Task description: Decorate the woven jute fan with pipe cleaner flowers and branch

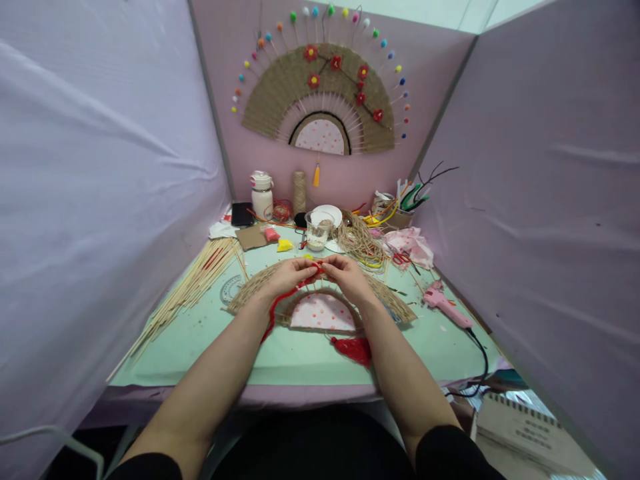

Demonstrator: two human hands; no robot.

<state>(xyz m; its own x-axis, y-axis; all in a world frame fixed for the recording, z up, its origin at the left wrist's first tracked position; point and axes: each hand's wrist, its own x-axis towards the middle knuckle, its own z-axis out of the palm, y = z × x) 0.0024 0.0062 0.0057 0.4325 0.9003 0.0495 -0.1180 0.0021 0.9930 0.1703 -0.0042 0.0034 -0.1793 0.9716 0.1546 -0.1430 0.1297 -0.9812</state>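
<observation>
A half-made woven fan [395, 300] of tan twine, with a pink dotted half-circle [323, 313] at its base, lies flat on the green table [210, 340]. Both hands meet above its middle. My left hand [290, 275] pinches a red fuzzy pipe cleaner [273, 313] that trails down past my left wrist. My right hand [347, 275] pinches the same pipe cleaner at its upper end, fingers closed. A red tassel [356, 348] lies just below the fan, by my right forearm.
A bundle of bamboo sticks [193, 287] lies at the left. A pink glue gun [445, 305] with a black cord sits at the right. Behind the fan stand a clear cup [319, 230], loose twine [357, 241], scissors [400, 259] and a twine spool [299, 192]. A finished fan [320, 100] hangs on the back wall.
</observation>
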